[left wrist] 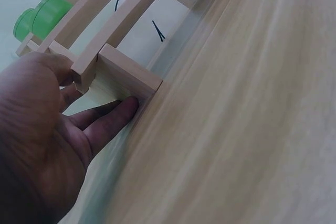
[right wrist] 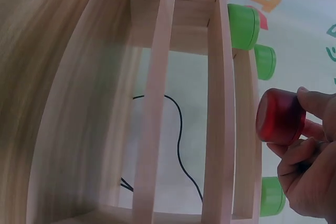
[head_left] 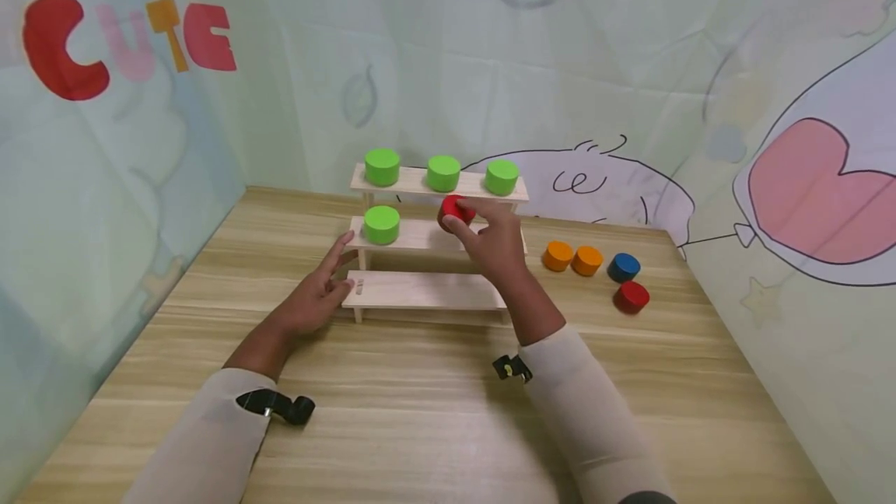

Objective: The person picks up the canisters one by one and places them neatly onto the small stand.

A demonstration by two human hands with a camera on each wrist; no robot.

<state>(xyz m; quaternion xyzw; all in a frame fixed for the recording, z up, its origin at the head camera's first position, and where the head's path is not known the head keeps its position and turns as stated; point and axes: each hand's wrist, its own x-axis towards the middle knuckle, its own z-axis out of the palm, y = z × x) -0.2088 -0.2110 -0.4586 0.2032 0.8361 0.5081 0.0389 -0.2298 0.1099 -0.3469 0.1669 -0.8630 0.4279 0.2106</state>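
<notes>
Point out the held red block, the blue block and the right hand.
Held red block [right wrist: 282, 117]: right wrist view, middle of its curved side.
Blue block [head_left: 624, 264]: head view, its top face.
Right hand [head_left: 497, 243]: head view, back of the hand.

My right fingers [right wrist: 315, 102] hold a red block [right wrist: 278, 116]; on the pale-wood rack [head_left: 427, 290] are four green blocks [head_left: 382, 167]. I see orange blocks [head_left: 558, 256], a blue block [head_left: 623, 267] and a second red block [head_left: 631, 298], a brown, grain-streaked tabletop [head_left: 392, 411] and my plain beige sleeves [head_left: 595, 403]. The pale-green backdrop [head_left: 420, 45] shows a pink heart [head_left: 798, 185] and red, pink and orange letters [head_left: 42, 45].
</notes>
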